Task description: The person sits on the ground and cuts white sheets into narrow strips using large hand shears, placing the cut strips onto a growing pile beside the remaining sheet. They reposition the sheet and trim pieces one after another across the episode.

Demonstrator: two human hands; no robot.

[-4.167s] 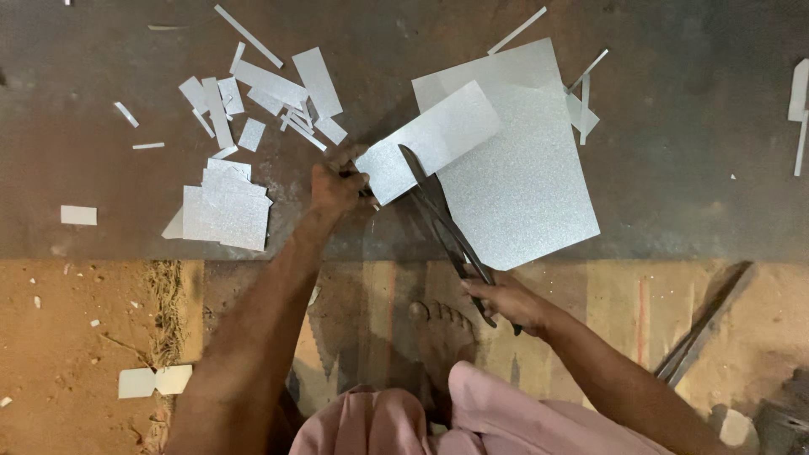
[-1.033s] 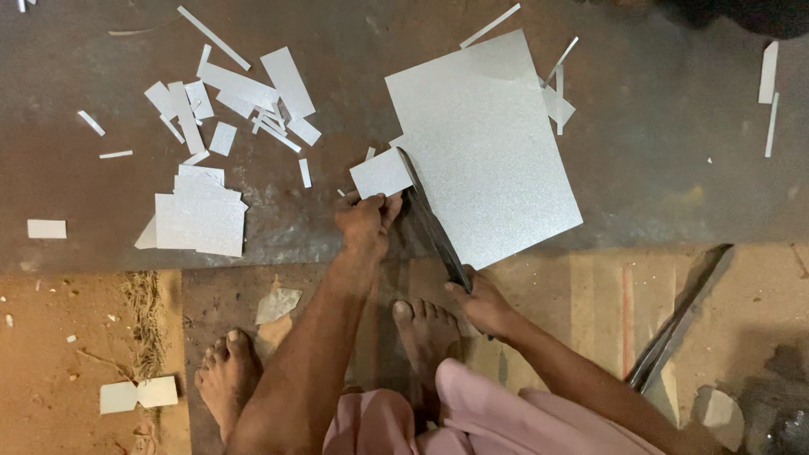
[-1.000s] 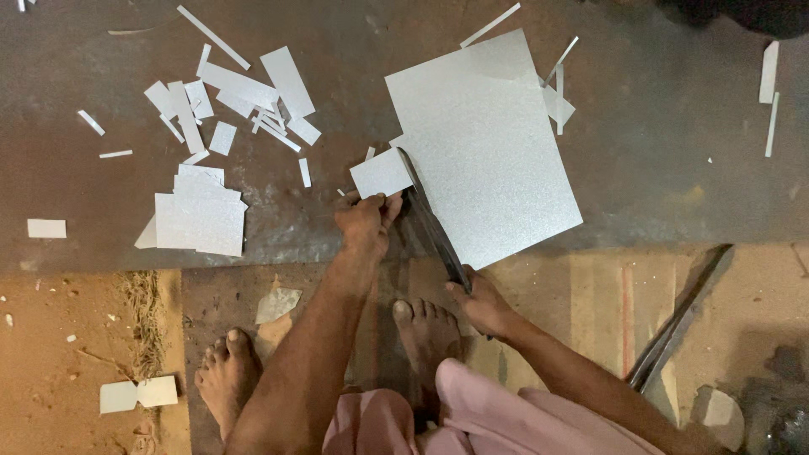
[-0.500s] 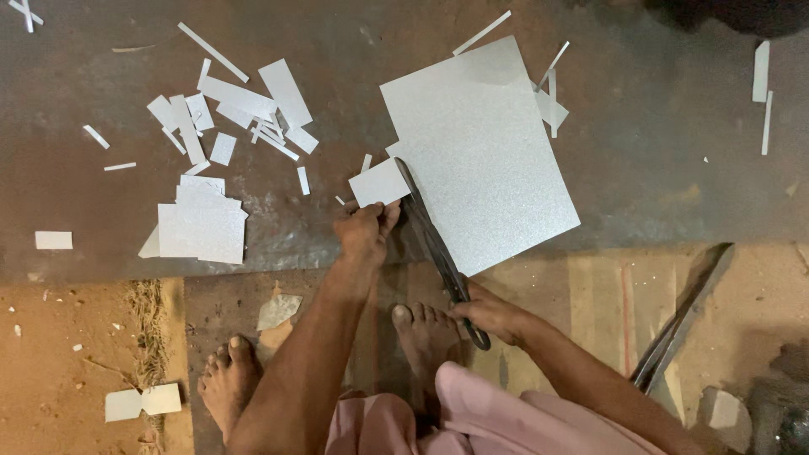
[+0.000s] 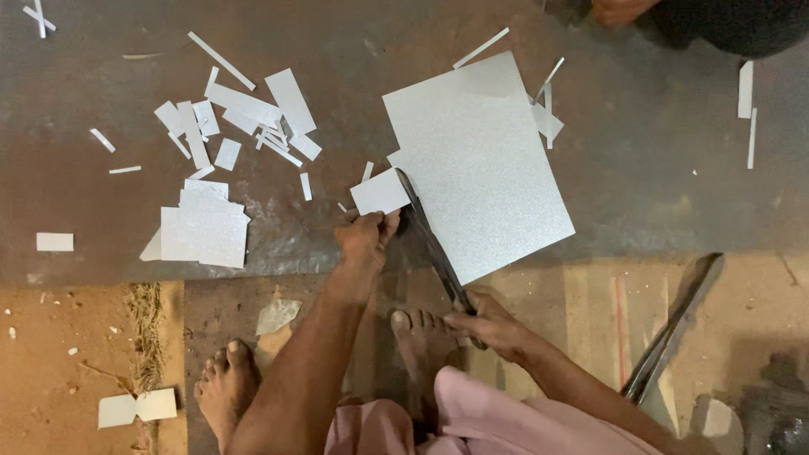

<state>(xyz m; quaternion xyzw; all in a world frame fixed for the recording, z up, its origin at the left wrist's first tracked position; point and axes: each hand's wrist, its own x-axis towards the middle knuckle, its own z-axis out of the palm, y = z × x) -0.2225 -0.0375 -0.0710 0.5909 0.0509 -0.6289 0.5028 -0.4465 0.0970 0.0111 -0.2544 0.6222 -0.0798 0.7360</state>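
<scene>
A large grey metal sheet (image 5: 484, 160) lies on the dark floor. Long dark shears (image 5: 431, 244) cut into its left edge, blades angled up to the left. My right hand (image 5: 489, 324) grips the shears' handle near my foot. My left hand (image 5: 364, 238) pinches the lower edge of a small rectangular piece (image 5: 381, 192) at the sheet's left side, just beside the blades. Whether this piece is still joined to the sheet is hidden by the blades.
A stack of cut squares (image 5: 205, 232) and several loose strips (image 5: 244, 114) lie to the left. A second pair of shears (image 5: 670, 333) rests at the right. My bare feet (image 5: 226, 388) stand on the brown ground. Another person's foot (image 5: 619, 10) shows at top right.
The sheet was turned and laid flat since the oldest frame. In the last second the shears have closed further along the cut and my right hand has dropped slightly; my left hand keeps the small piece.
</scene>
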